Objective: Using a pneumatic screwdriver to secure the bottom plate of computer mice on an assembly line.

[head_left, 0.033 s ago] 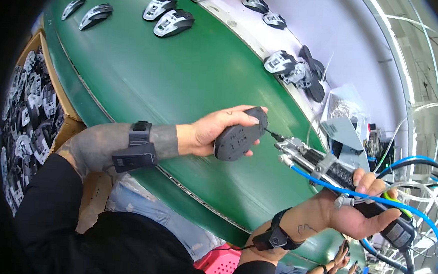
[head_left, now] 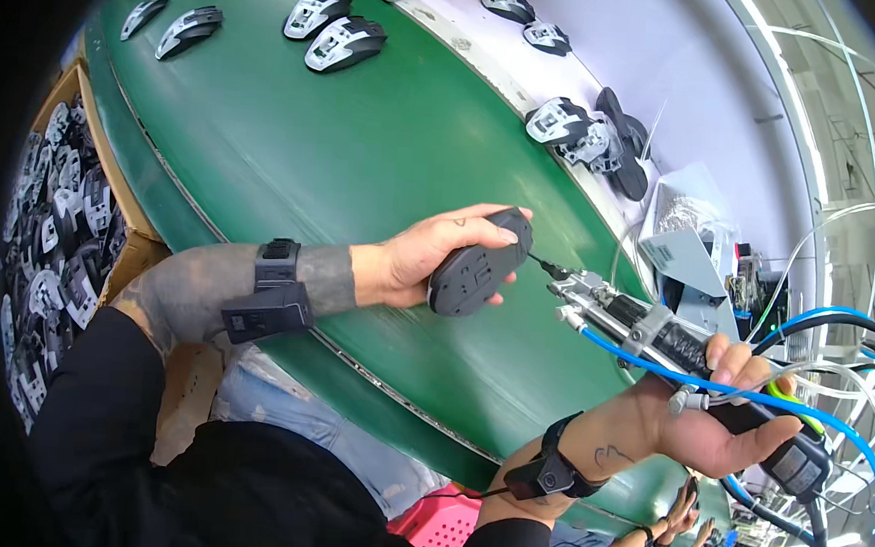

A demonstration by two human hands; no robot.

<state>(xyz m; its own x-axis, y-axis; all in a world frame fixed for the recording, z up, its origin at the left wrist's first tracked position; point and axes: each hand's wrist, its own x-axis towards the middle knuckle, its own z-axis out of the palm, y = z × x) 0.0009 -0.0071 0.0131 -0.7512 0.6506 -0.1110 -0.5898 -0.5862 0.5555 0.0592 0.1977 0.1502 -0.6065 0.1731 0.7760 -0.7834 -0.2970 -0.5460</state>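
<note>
My left hand is closed round a black computer mouse, its underside turned up and its thumb-side end tilted away. In my right hand is a power screwdriver with a black body, metal fittings and a blue air hose. The screwdriver's thin bit points left at the mouse's right edge, and I cannot tell whether it touches. My right fingers wrap the screwdriver's grip, the thumb stretched along its back end.
Below the mouse runs a green conveyor belt, with several mouse shells at its far end. More mouse parts lie on the white ledge. A cardboard box of shells stands at left. Hoses and a co-worker's hands are at right.
The mouse has tilted slightly and risen a little in my left hand. My right hand and the screwdriver hold almost the same place.
</note>
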